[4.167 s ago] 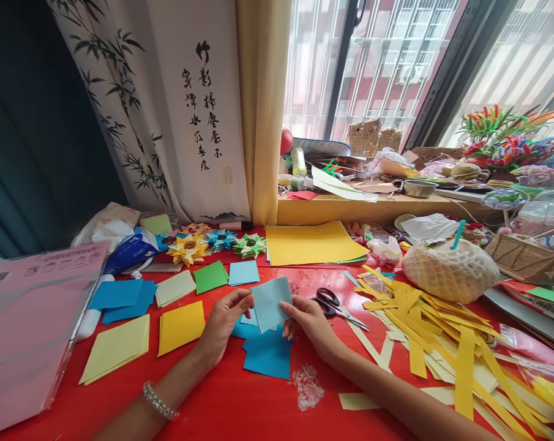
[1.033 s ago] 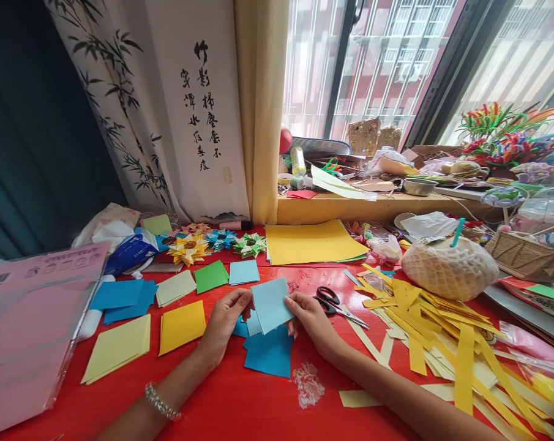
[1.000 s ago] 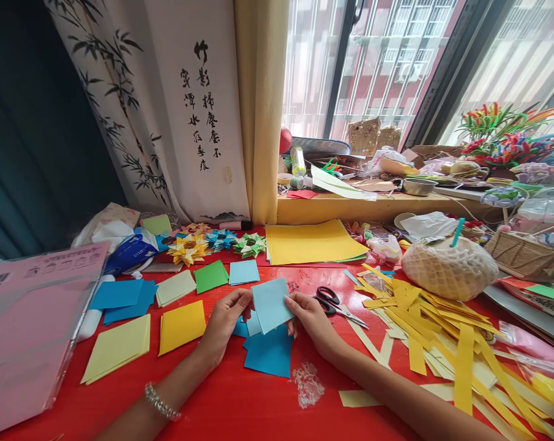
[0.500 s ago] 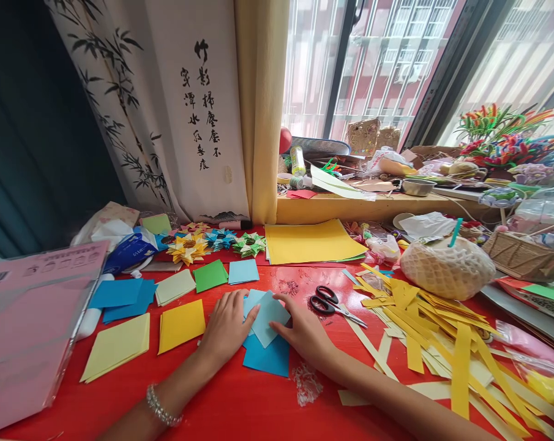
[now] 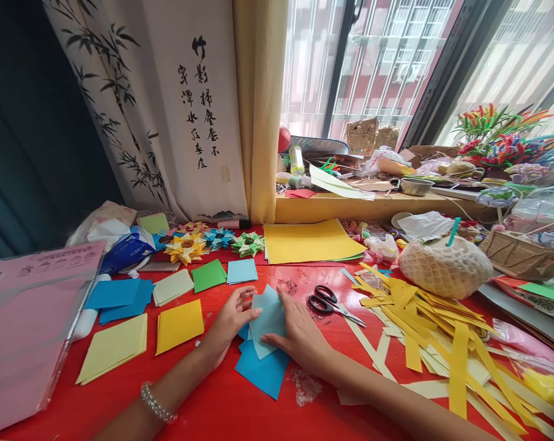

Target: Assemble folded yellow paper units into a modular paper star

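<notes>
My right hand (image 5: 300, 331) grips a stack of light blue paper (image 5: 266, 316) at its right side, thumb on top and fingers along the far edge. The paper stands slightly tilted over darker blue paper squares (image 5: 264, 366), which lie fanned on the red table (image 5: 203, 404). At the left edge of the light blue paper is my left hand (image 5: 231, 323), its fingers apart and its thumb tip at the paper; whether it touches cannot be told. Black-handled scissors (image 5: 334, 305) lie partly open beyond my right hand.
Left lie yellow (image 5: 180, 326), cream (image 5: 114, 350), green (image 5: 209, 275) and blue paper squares (image 5: 114, 294), plus a pink paper pack (image 5: 33, 343). Yellow and cream strips (image 5: 460, 367) cover the right, near a net-wrapped fruit with a straw (image 5: 444, 269). Folded paper stars (image 5: 187, 247) sit behind.
The light blue paper has turned and tilted up in my right hand. My left hand has loosened from it, fingers spreading. The darker blue squares beneath have rotated and shifted toward me.
</notes>
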